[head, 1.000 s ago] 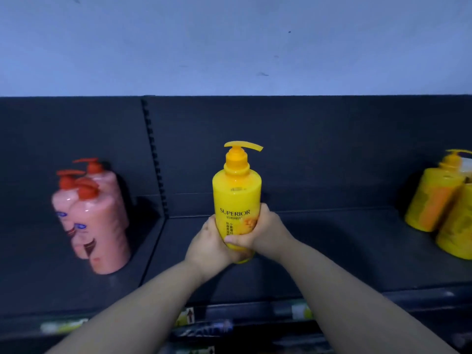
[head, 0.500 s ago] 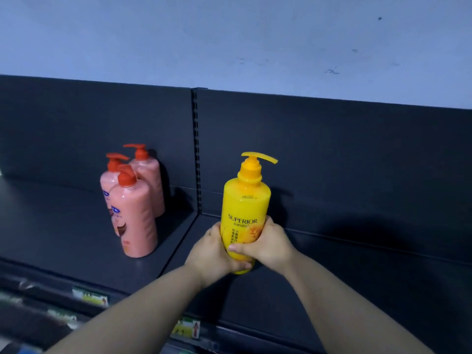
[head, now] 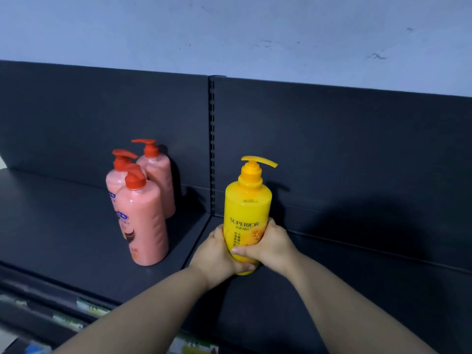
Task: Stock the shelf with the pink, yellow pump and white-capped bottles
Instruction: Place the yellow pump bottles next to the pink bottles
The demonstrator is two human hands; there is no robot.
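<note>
Since a second ago the yellow pump bottle (head: 246, 208) has shifted left along the shelf (head: 332, 290), toward the seam between its two boards. The pair of yellow bottles at the right end is now out of view. The left hand (head: 215, 254) and right hand (head: 268, 245) both wrap its lower half, fingers curled, the right thumb across the label. It stands upright, nozzle pointing right; whether its base touches the board I cannot tell. Left of the seam, near the slotted upright (head: 211, 139), three pink pump bottles (head: 143, 215) stand clustered: one forward, two behind toward the back panel (head: 332, 149). Price labels (head: 89, 306) line the front edge.
</note>
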